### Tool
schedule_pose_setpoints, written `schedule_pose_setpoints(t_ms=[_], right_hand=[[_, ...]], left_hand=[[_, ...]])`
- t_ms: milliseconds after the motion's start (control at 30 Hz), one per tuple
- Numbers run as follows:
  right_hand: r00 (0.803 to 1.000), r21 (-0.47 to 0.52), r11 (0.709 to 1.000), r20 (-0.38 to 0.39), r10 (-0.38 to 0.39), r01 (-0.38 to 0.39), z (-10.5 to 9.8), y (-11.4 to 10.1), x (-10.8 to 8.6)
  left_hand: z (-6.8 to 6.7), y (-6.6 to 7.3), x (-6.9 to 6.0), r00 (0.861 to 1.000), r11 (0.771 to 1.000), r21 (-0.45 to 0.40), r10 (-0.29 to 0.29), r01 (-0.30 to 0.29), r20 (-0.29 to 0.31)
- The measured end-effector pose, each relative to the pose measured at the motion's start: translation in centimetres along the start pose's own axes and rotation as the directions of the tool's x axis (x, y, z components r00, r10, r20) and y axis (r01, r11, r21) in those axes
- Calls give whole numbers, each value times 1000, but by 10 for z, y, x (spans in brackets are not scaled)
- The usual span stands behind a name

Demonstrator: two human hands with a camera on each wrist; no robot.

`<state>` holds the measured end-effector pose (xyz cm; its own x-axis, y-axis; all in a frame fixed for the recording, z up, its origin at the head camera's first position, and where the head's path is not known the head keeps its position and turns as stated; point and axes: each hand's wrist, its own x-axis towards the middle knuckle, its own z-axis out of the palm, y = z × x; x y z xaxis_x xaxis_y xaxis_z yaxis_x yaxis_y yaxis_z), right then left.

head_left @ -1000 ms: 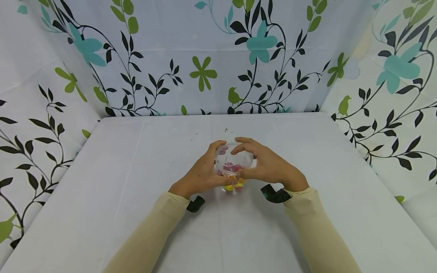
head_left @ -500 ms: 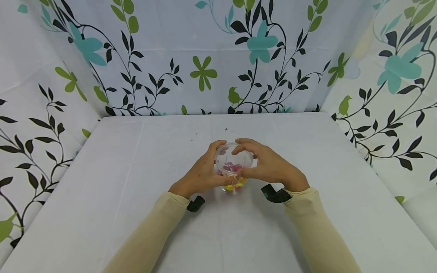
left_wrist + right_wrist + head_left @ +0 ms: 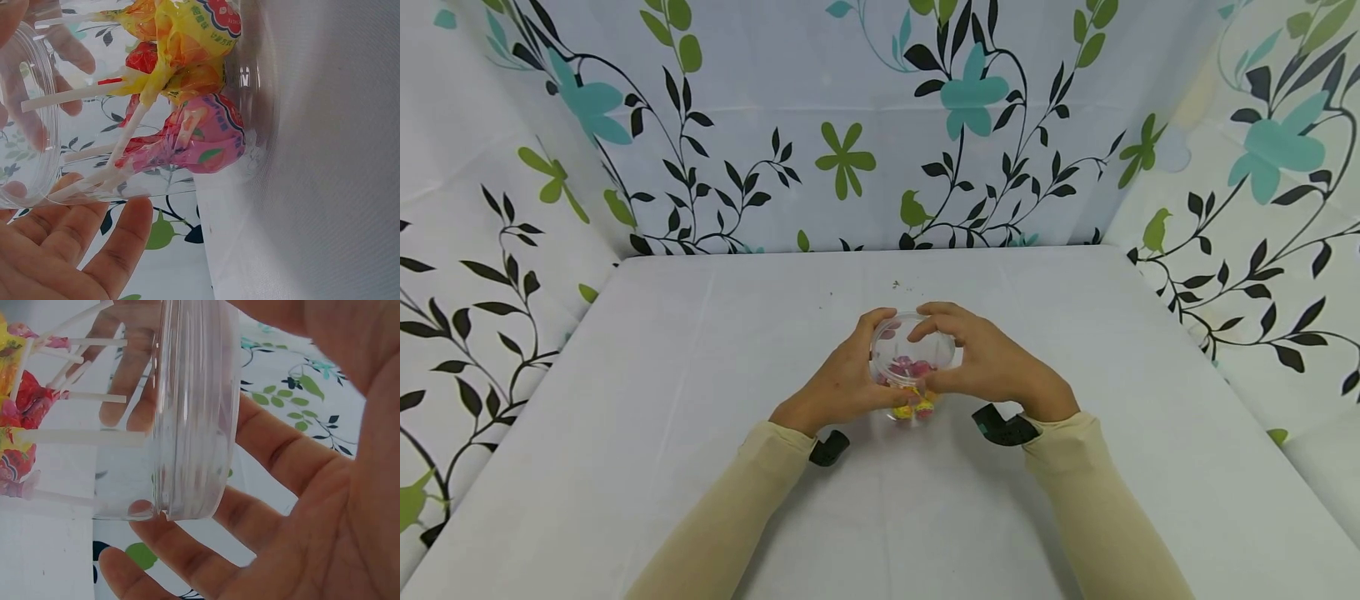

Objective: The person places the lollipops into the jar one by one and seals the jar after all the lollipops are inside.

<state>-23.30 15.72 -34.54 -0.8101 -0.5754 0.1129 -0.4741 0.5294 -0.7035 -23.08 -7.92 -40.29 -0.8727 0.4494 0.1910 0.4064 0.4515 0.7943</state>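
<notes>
A clear jar (image 3: 262, 147) stands upright on the white table, with a clear round lid (image 3: 209, 425) at its top. Through its wall show several wrapped lollipops, among them a pink one (image 3: 212, 140) and a yellow one (image 3: 200, 34); their heads lie at the bottom and their white sticks point up. My left hand (image 3: 837, 379) holds the jar from the left, thumb in front and fingers behind. From the right, my right hand (image 3: 996, 358) grips the lid's rim with curved fingers and thumb. Its lower fingers reach down beside the jar in the right wrist view.
A white cloth covers the table (image 3: 700, 467). Small dark specks (image 3: 895, 285) lie beyond the jar. Leaf-patterned curtains (image 3: 842, 158) hang behind the table and on both sides.
</notes>
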Motion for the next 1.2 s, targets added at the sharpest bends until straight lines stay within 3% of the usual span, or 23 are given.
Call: schedule_pose_setpoints(t_ms=[133, 333, 533, 733, 933, 1200], right_hand=[[1000, -12, 1000, -20, 7, -7, 1, 0, 1], [1000, 6, 1000, 13, 17, -17, 2, -2, 1], [999, -41, 999, -35, 7, -8, 4, -4, 3], [1000, -17, 1000, 4, 19, -19, 4, -5, 1], [1000, -49, 999, -26, 18, -20, 4, -4, 2], [1000, -36, 999, 7, 3, -3, 3, -2, 0]], left_hand=[[0, 0, 0, 1000, 1000, -7, 4, -4, 2], [-1, 1, 0, 1000, 1000, 19, 19, -19, -6], [-1, 1, 0, 1000, 1000, 7, -1, 1, -3], [-1, 1, 0, 1000, 1000, 3, 0, 0, -4], [-1, 1, -1, 1000, 1000, 2, -11, 11, 2], [-1, 1, -1, 1000, 1000, 12, 0, 0, -3]])
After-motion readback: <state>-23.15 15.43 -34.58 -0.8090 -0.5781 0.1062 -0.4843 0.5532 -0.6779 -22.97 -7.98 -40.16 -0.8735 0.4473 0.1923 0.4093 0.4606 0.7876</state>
